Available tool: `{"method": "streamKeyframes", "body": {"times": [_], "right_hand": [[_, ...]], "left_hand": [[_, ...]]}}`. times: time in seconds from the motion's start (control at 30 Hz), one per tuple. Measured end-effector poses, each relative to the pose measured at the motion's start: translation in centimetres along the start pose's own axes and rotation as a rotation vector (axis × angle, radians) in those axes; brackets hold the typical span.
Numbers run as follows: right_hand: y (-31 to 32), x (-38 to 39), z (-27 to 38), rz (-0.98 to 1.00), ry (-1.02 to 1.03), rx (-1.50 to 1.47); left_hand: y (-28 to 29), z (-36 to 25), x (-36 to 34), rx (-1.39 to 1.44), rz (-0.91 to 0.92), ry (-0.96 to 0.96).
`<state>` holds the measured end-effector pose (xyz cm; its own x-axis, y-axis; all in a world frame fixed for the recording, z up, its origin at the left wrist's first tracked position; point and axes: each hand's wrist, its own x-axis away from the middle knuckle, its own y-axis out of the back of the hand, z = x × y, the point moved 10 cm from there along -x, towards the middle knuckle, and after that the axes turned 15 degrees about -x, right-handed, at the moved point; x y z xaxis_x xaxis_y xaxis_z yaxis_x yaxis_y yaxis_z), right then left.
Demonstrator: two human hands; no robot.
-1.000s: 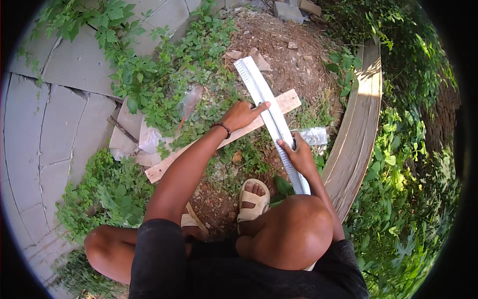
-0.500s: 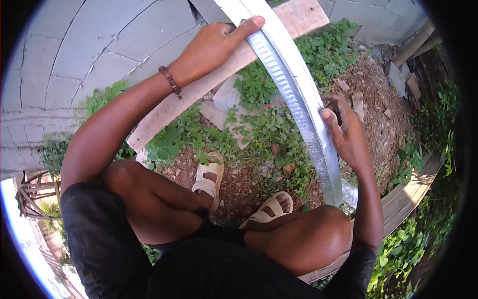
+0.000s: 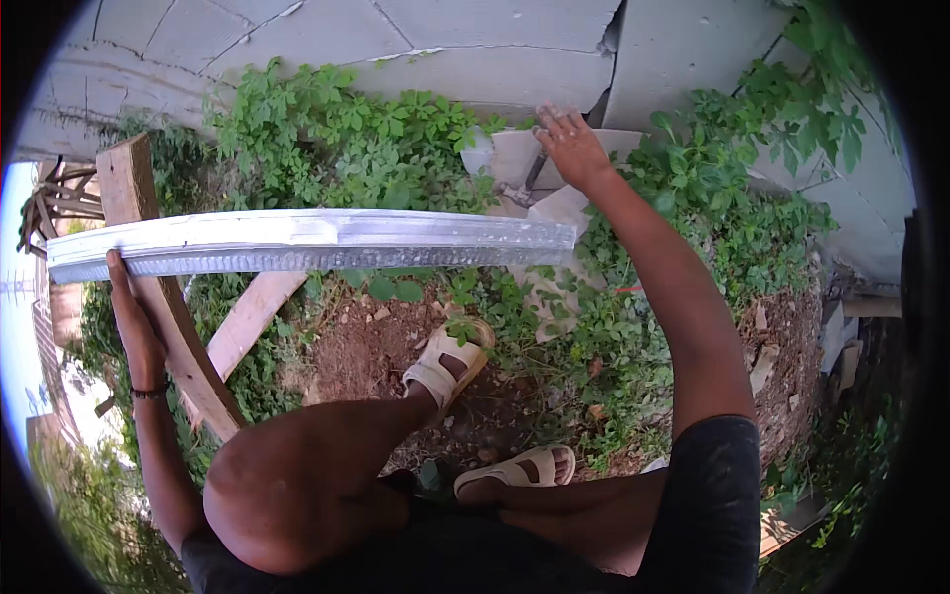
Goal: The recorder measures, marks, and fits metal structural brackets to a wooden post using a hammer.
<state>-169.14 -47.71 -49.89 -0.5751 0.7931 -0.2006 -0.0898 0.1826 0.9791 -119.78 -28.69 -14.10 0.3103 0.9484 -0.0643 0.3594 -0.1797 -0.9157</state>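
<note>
Silver strip (image 3: 327, 230) extending beyond timber (image 3: 181, 332) edges, right hand (image 3: 576, 153) near hammer (image 3: 517, 194)

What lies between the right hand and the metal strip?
In the head view, a hammer-like tool and pale slabs show between the right hand and the metal strip.
</note>
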Motion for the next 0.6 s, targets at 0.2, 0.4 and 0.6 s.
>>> {"method": "streamKeyframes", "body": {"times": [0.2,0.4,0.6], "right_hand": [[-8.0,-4.5,-3.3,0.359,-0.166,0.199],[-13.0,-1.6,3.7,0.771,-0.116,-0.177],[-8.3,-1.0,3.5,0.704,-0.235,-0.162]], "left_hand": [[-3.0,-10.1,22.6,-0.258,-0.188,-0.295],[-7.5,-9.7,39.3,-0.117,-0.159,-0.524],[-11.3,-5.2,44.5,-0.13,-0.074,-0.652]]}}
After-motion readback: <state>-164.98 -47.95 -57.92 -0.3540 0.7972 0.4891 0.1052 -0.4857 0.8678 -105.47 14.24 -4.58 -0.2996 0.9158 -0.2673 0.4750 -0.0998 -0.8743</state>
